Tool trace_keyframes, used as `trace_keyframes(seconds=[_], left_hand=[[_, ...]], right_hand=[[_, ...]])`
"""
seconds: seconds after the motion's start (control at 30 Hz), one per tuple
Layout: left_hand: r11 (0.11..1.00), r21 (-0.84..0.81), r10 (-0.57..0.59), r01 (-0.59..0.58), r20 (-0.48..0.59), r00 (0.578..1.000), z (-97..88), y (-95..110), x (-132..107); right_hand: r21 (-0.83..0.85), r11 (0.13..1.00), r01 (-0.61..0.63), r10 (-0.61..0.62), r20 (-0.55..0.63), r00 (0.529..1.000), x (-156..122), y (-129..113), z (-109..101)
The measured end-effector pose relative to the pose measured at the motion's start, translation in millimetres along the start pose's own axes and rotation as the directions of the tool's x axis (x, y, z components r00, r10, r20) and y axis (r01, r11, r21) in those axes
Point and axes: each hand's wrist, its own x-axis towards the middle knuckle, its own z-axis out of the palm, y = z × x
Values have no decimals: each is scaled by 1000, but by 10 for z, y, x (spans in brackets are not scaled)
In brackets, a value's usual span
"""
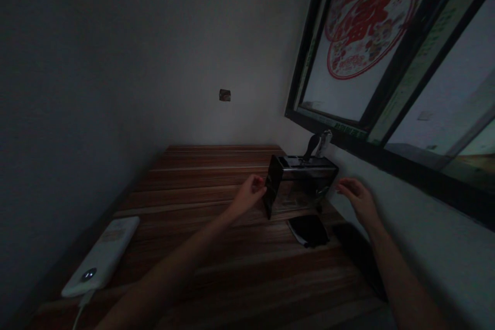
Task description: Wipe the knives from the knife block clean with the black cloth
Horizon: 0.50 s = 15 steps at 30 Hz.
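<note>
A glossy dark box [297, 191] with slots along its top stands upright on the wooden table near the wall; it looks like a knife block. From its top stick up a black handle [311, 147] and a silvery handle [324, 143]. My left hand [251, 195] is beside the box's left end, fingers curved and thumb apart; whether it touches the box I cannot tell. Off the right end, my right hand [358, 198] hangs in the air, fingers loosely bent and holding nothing. A black folded cloth-like piece [308, 230] lies in front of the box.
A white power bank [102, 255] with a cable lies at the table's left edge. Under my right forearm is a long black object [358, 252]. A window frame [332, 129] and wall rise close on the right. The wooden table [193, 191] meets the back wall.
</note>
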Motion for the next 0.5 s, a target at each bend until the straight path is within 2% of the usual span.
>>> trace_keyframes(seconds=[0.1,0.17,0.27,0.4,0.5], left_hand=[[999,36,29,-27,-53,998,74,6,185],[999,50,17,-14,-65,998,127,3,303],[999,29,-41,43,-41,998,173,2,448],[995,-78,-60,68,99,993,144,20,535],[990,-136,-12,43,226,974,116,66,523]], right_hand=[[41,999,-18,16,57,998,165,193,-30],[88,995,-38,20,200,980,263,194,-23],[216,970,-113,14,412,911,389,104,-4],[294,918,-267,54,574,817,538,78,39],[310,892,-328,95,583,807,640,152,70]])
